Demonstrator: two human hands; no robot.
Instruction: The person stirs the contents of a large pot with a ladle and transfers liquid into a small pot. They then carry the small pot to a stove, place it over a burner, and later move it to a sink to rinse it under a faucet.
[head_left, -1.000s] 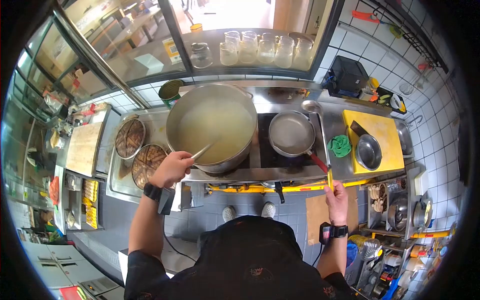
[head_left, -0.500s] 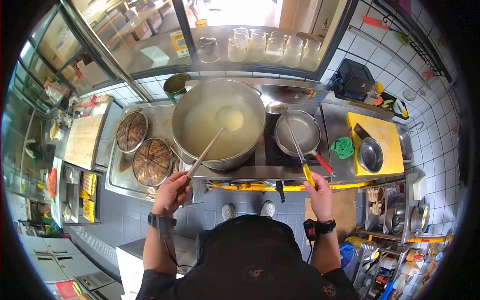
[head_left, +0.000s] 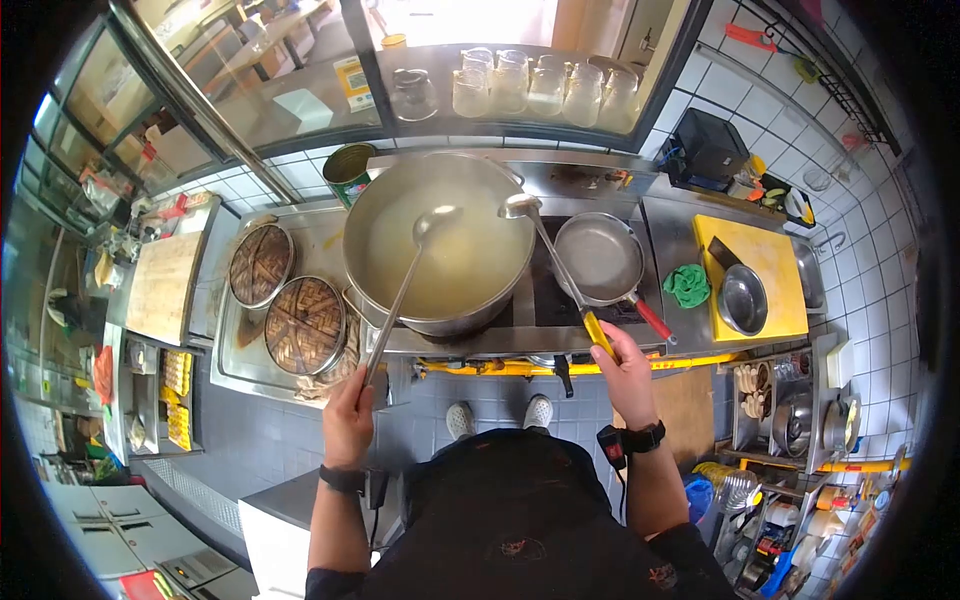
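My left hand [head_left: 348, 425] is closed around the handle of a long steel ladle [head_left: 401, 297]. Its bowl is tilted inside a large steel pot [head_left: 360, 287] of cloudy pale-yellow liquid. My right hand [head_left: 628, 378] grips a second ladle with a yellow handle end [head_left: 597, 331]. That one's bowl overlaps the pot's right rim in this view, and its shaft passes just left of a grey frying pan [head_left: 600, 258] with a red handle. The pan sits on the hob to the right of the pot.
Two round woven lids [head_left: 306, 325] lie on the steel counter at left, near an open tin [head_left: 350, 172]. To the right are a green cloth [head_left: 686, 286] and a yellow board [head_left: 785, 315] bearing a cleaver and a metal bowl [head_left: 742, 300]. Glass jugs [head_left: 547, 88] line the ledge behind.
The left ladle's bowl has moved up and left in the pot, now tilted without the pale grains seen in it before. The right ladle has swung left to the pot's rim.
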